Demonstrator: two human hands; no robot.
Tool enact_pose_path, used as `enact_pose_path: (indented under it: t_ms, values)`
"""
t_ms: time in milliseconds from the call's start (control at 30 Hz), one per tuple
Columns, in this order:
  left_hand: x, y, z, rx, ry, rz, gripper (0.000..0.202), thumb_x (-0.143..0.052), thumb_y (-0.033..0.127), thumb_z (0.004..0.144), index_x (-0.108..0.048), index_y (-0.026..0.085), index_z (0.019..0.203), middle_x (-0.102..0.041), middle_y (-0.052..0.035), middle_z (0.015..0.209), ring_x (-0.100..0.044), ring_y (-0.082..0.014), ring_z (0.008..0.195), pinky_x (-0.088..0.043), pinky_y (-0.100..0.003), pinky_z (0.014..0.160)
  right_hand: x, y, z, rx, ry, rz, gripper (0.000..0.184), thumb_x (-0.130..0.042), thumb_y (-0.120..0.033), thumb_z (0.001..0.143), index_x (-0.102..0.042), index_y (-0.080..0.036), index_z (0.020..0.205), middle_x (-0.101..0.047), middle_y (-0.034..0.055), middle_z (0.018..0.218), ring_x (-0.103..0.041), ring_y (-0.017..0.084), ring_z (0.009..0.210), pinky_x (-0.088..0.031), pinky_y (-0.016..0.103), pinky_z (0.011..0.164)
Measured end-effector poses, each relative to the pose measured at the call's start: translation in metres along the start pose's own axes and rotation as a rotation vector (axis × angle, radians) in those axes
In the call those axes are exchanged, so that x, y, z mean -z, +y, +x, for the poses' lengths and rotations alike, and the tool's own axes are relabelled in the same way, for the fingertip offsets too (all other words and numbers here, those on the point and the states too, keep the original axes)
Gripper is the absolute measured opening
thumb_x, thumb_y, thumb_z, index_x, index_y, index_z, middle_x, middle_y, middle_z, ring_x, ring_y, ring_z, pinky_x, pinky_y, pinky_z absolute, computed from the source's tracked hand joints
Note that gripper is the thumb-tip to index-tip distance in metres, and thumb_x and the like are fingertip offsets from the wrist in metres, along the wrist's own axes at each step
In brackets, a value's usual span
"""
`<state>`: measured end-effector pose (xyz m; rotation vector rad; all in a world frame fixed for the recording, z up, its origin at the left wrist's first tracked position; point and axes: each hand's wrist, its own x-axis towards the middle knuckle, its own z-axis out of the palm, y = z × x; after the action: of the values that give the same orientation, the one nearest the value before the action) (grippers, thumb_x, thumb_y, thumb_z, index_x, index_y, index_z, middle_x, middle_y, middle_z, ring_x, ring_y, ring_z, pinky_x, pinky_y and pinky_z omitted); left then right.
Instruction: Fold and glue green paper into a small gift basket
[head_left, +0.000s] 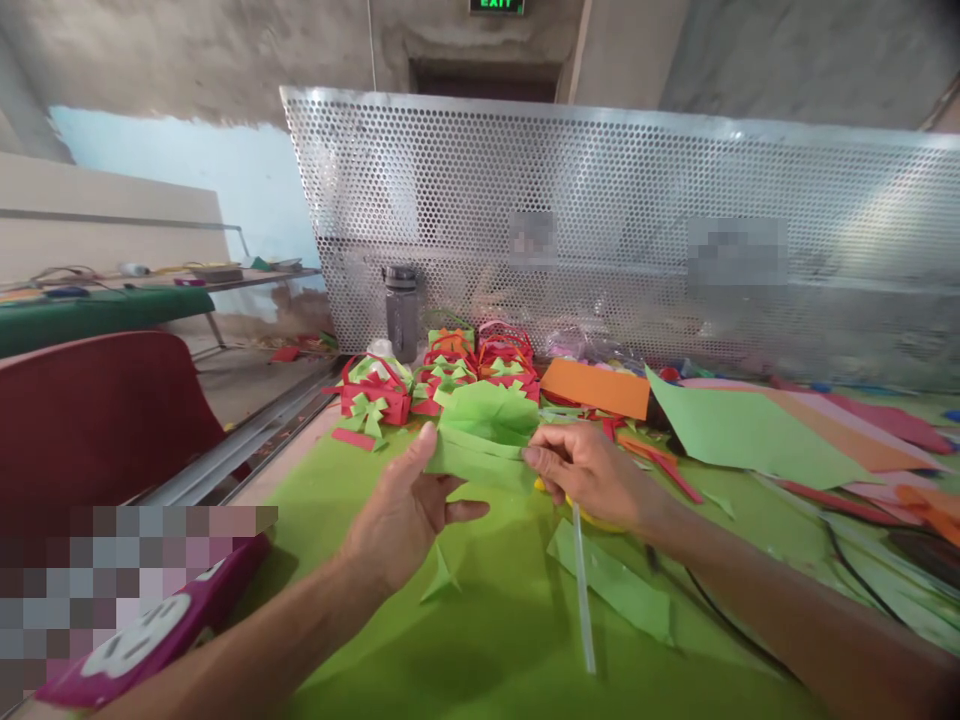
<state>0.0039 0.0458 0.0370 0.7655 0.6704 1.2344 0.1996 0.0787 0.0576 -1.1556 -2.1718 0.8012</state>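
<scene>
A light green folded paper piece [487,420], shaped like a small open basket or pocket, is held up over the table's green top. My left hand [409,500] grips its left side, thumb on the near face and the lower fingers partly spread below. At its right edge, the fingers of my right hand [581,465] pinch the paper. Beneath the right hand a yellow object [600,520] shows in part, mostly hidden. A translucent glue stick [583,600] points down from there toward me. Green paper scraps [615,580] lie close by.
Red and green paper baskets [375,395] stand at the back, before a grey bottle [402,310] and a perforated metal screen [600,190]. Coloured paper sheets [750,430] and a black cable [735,620] lie on the right. A red chair [97,420] stands left.
</scene>
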Motion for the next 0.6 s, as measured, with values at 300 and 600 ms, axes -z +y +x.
enact_pose_path:
  t_ms: [300,600]
  values:
    - [0.002,-0.004,-0.001,-0.009,0.040,0.005,0.028,-0.046,0.034,0.088,-0.064,0.017,0.102,-0.068,-0.0092,0.101,-0.064,-0.0212,0.082,-0.056,-0.038,0.069,0.005,-0.010,-0.004,0.043,0.025,-0.109,0.030,-0.051,-0.039,0.083,-0.050,-0.018,0.062,-0.044,-0.0054,0.051,-0.040,0.009,0.047,-0.029,0.021,0.046]
    - [0.001,-0.001,-0.004,-0.119,-0.075,0.095,0.027,-0.061,0.030,0.078,-0.062,0.019,0.103,-0.061,-0.0096,0.111,-0.057,-0.0259,0.095,-0.054,-0.044,0.071,0.009,-0.004,0.001,0.099,0.014,-0.211,0.009,-0.059,-0.024,0.077,-0.063,-0.018,0.073,-0.058,-0.0021,0.062,-0.049,0.011,0.058,-0.034,0.023,0.054]
